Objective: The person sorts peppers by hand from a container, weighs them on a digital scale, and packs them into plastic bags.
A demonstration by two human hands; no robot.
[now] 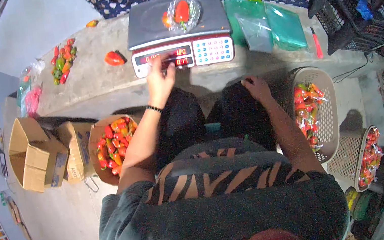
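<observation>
On the concrete counter stands a digital scale (146,17) with a dark grey platform and a white front panel. A clear plastic bag (182,12) with peppers inside lies on its platform. My left hand (161,84) is held over the scale's lit red display, fingers extended and parted, and I see nothing in them; a dark patch by the fingertips is too unclear to name. My right hand (257,89) rests on my right knee, fingers loosely stretched out and holding nothing. Left of the scale lies a single red pepper (114,58).
Loose peppers (64,63) lie at the counter's left. Green plastic bags (286,26), a red-handled tool (317,44) and a black crate (348,15) occupy its right side. Below are a box of peppers (113,146), an open cardboard box (29,156) and baskets with bagged peppers (308,104).
</observation>
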